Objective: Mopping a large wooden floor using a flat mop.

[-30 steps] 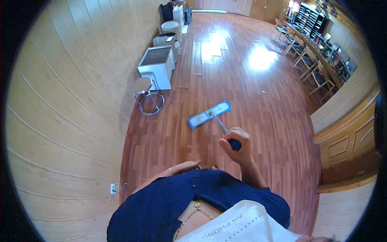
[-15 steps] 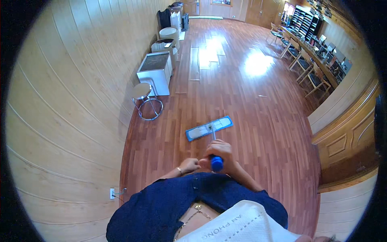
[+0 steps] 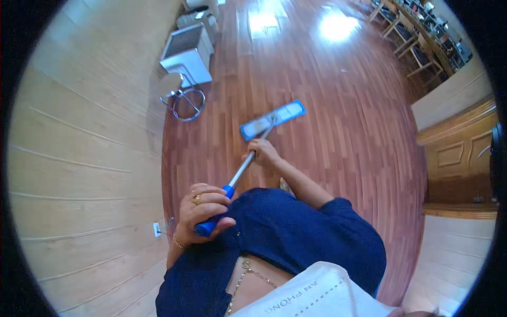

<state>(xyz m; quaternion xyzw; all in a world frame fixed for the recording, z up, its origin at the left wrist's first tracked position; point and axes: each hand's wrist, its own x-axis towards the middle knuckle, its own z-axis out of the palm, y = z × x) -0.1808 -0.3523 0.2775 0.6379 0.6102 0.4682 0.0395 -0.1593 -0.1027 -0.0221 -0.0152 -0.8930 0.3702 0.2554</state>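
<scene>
A flat mop (image 3: 288, 112) with a white plate and blue border lies on the wooden floor ahead of me, its head tilted up toward the right. Its silver pole (image 3: 243, 171) slants down to the left and ends in a blue grip (image 3: 205, 227). My left hand (image 3: 200, 207), with a ring on one finger, curls round this grip beside my body. Farther down the pole, close to the mop head, my right hand (image 3: 264, 152) is closed round the metal. My right forearm reaches across from the right.
On the left, a round stool (image 3: 185, 100) with chrome legs stands by a white cabinet (image 3: 190, 58) along the pale panelled wall (image 3: 90, 174). Chairs (image 3: 422, 62) line a long desk at the far right. A wooden door (image 3: 454, 164) is at the right.
My left hand has come onto the blue grip, which has swung down to the left. My right hand has slid to the lower pole. The view has tipped downward.
</scene>
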